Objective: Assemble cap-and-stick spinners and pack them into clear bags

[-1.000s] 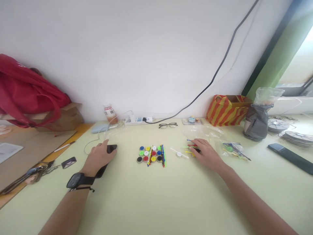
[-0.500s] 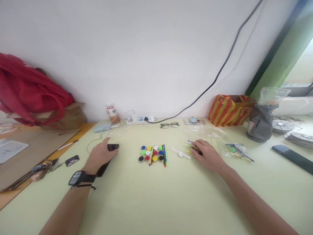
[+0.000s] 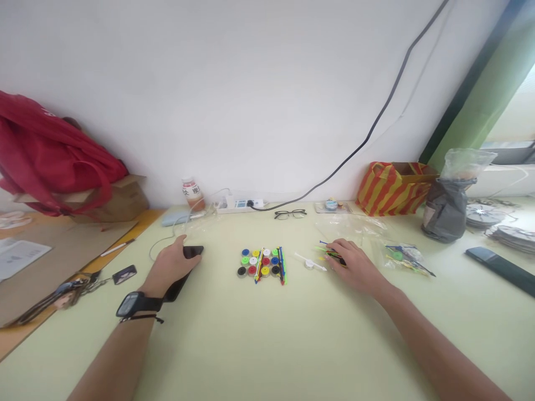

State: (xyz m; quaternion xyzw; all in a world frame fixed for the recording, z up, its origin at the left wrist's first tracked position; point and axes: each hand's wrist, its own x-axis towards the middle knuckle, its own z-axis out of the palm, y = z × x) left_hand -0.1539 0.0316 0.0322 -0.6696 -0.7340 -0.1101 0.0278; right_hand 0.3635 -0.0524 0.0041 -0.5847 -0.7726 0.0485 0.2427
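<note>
Right grip among the loose arrows, left grip on the phone

My right grip (image 3: pixel 351 264) is bent low over a few loose arrows (image 3: pixel 321 258) on the counter (image 3: pixel 234 334). Blue, green and yellow ends show past my fingers; I cannot tell whether I am pinching any of them. My left grip (image 3: pixel 169 267) lies across a black phone (image 3: pixel 178 288), thumb over its top end, and I cannot tell whether it is clasping or merely resting there.

I judge this to be a sorting-through step, with the right side doing the work. Handling such thin pieces calls for a light fingertip pinch, I think, and care not to nudge the white spinner (image 3: pixel 309 264) just beside.

That spinner looks like smooth plastic, a round hub with arms running out to either side. Between my two grips stand round discs (image 3: pixel 253 260) in tidy rows, bright colours over paler bases. Slim straight sticks (image 3: pixel 281 266) lie along the right edge, and another bundle (image 3: pixel 259 267) crosses the middle. Beyond my right grip, a crinkled clear bag (image 3: pixel 381 259) holds more coloured pieces; the phone is flat, dark and slab-like.
</note>
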